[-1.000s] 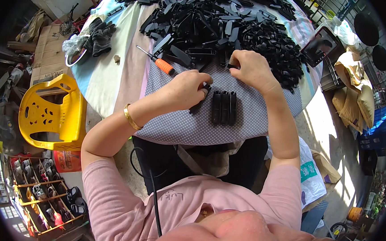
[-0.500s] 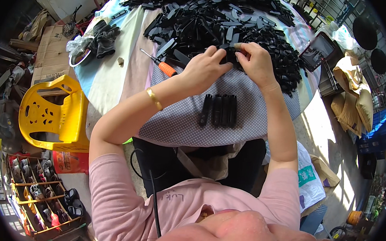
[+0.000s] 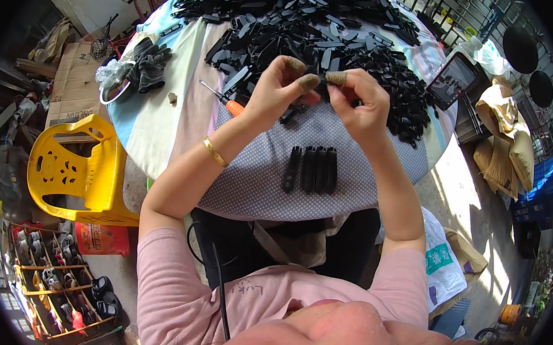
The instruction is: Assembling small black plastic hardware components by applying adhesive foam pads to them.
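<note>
My left hand point(image 3: 281, 88) and my right hand point(image 3: 362, 107) meet over the near side of a large pile of black plastic parts point(image 3: 312, 27). Brownish wraps cover some of the fingertips on both hands. A small dark plastic piece point(image 3: 316, 85) sits pinched between the fingertips of the two hands; its shape is mostly hidden. Closer to me, several long black plastic pieces point(image 3: 319, 170) lie side by side on the dotted grey cloth point(image 3: 243, 186). An orange-handled screwdriver point(image 3: 233, 107) rests beside my left wrist, its shaft pointing to the far left.
Dark gloves point(image 3: 150, 66) and a clear plastic bag point(image 3: 113, 72) lie on the table's left. At its right edge stands a tablet-like screen point(image 3: 453, 80). A yellow plastic chair point(image 3: 87, 172) is at the left, with a shoe rack point(image 3: 63, 286) below. Brown paper sacks point(image 3: 506, 144) stand right.
Both hands have turned and drawn closer together, with the wrapped fingertips now showing. The left hand has rolled upward. The view has also shifted slightly.
</note>
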`<action>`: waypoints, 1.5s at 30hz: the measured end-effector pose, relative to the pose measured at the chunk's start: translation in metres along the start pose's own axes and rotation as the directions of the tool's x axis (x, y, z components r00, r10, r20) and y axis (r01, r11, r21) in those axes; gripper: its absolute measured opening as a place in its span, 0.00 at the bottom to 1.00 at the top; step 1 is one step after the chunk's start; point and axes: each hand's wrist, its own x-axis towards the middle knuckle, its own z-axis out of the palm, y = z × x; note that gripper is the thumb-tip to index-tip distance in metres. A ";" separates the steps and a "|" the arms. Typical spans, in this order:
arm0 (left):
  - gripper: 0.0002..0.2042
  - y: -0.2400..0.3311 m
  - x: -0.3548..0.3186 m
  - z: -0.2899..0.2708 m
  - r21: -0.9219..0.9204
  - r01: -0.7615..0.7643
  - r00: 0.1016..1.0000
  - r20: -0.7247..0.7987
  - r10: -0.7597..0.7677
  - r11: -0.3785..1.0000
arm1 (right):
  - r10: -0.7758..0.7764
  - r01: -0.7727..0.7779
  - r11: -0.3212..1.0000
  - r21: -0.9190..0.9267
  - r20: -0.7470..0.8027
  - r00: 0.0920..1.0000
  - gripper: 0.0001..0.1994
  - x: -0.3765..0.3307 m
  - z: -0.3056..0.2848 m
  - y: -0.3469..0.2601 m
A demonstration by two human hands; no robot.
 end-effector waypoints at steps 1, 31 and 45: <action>0.12 0.001 -0.005 0.002 -0.213 0.114 0.993 0.005 -0.115 0.970 | 0.000 0.000 1.000 0.004 0.002 1.000 0.05 -0.001 0.003 -0.002; 0.14 -0.009 -0.019 -0.002 -0.490 0.233 0.971 0.068 -0.230 0.840 | -0.083 0.150 0.965 -0.216 0.293 0.953 0.08 -0.003 0.010 -0.003; 0.40 0.054 -0.031 -0.025 0.722 -0.150 0.828 0.465 -0.313 0.676 | 0.424 -0.241 0.781 -0.576 0.206 0.882 0.21 -0.035 -0.036 -0.058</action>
